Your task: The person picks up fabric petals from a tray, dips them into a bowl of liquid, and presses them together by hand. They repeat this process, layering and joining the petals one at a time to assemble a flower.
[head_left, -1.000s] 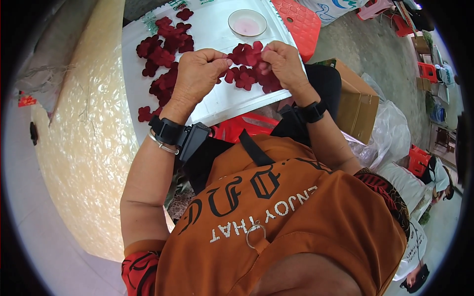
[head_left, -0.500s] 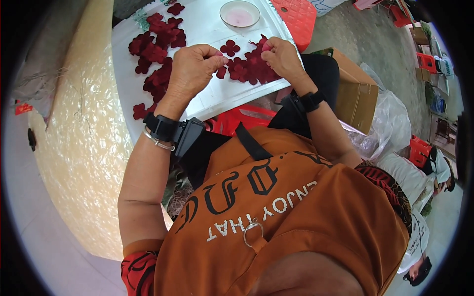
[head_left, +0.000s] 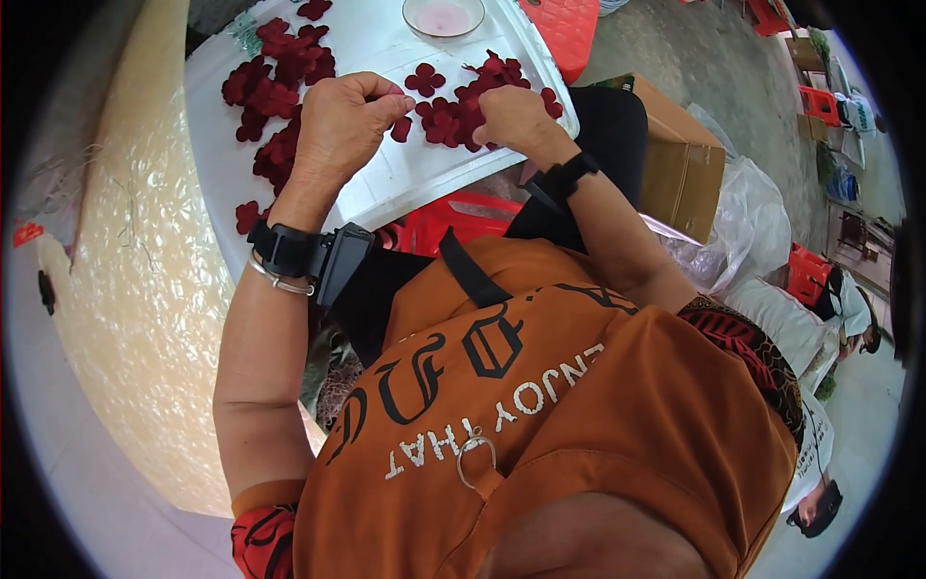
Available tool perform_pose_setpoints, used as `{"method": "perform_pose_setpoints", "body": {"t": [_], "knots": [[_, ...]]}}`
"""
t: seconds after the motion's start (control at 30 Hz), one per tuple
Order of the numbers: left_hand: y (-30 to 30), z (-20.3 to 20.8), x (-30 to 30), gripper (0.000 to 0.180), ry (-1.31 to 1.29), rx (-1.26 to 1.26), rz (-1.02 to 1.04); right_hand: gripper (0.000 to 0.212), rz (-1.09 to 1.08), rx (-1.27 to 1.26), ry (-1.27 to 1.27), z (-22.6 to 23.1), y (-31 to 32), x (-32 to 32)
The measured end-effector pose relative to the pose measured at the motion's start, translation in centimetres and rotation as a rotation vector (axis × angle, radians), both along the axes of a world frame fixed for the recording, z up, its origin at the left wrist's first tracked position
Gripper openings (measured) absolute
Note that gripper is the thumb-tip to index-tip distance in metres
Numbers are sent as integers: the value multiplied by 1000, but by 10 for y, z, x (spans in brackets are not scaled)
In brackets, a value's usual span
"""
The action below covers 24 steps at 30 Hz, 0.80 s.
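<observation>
My left hand [head_left: 342,125] is over the white tray [head_left: 371,198], its thumb and fingers pinched together. Just below the fingertips shows a small dark red petal [head_left: 401,128]; I cannot tell whether the pinch holds it. My right hand [head_left: 518,121] lies with curled fingers on a cluster of dark red flower-shaped fabric pieces [head_left: 441,123]. Whatever those fingers grip is hidden under the hand. Between the hands, a single four-lobed red flower piece [head_left: 424,79] lies flat. A longer heap of the same pieces [head_left: 268,96] spreads left of my left hand.
A shallow bowl with pale pink contents [head_left: 444,16] stands at the tray's far side. Beyond it is a red plastic stool [head_left: 559,39]. At right are an open cardboard box [head_left: 680,183] and clear plastic wrapping [head_left: 748,217]. Other people sit at far right.
My right hand has come down and slightly left onto the flower cluster. My left hand keeps its pinch. The whole view has shifted a little.
</observation>
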<state>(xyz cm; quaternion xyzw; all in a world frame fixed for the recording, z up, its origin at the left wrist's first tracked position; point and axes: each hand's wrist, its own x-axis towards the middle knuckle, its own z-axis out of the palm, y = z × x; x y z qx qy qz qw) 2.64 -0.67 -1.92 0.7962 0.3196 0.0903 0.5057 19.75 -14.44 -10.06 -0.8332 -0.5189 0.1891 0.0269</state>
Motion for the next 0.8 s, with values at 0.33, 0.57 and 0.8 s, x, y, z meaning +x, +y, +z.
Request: {"method": "perform_pose_setpoints", "body": {"t": [0.33, 0.57, 0.8], "knots": [[-2, 5, 2, 11, 15, -11, -23, 17, -125, 188, 265, -4, -4, 8], [-3, -5, 1, 13, 77, -89, -127, 7, -551, 372, 1334, 54, 4, 4], [-16, 3, 2, 25, -223, -246, -125, 7, -514, 442, 1620, 60, 11, -24]]}}
